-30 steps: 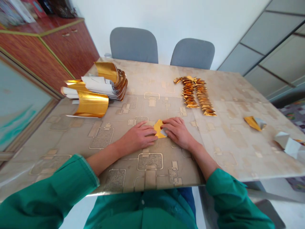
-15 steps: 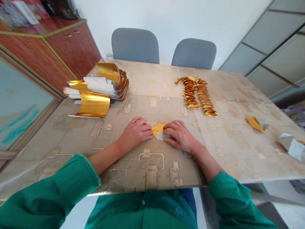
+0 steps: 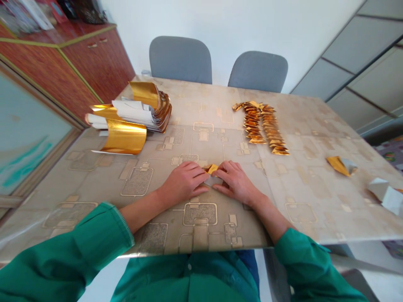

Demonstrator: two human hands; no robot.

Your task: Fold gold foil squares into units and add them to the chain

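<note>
A small piece of folded gold paper (image 3: 213, 168), white on its other side, lies at the middle of the table's near part. My left hand (image 3: 185, 181) grips its left edge, fingers bent and thumb low. From the other side my right hand (image 3: 234, 181) pinches the right edge. Both hands rest close to the tabletop, only a short gap between them. Fingers cover most of the paper, so the exact fold is hidden.
Curled gold-and-white sheets (image 3: 126, 136) are piled at the left. Two rows of folded gold pieces (image 3: 273, 130) stand toward the back right. A loose folded gold piece (image 3: 340, 165) and white-backed papers (image 3: 388, 195) lie far right. Two grey chairs (image 3: 181, 58) stand behind the patterned table (image 3: 201, 226).
The gold paper has gone from lying flatter to partly raised and folded. My left hand has shifted right and slightly nearer me, narrowing the gap to my right hand.
</note>
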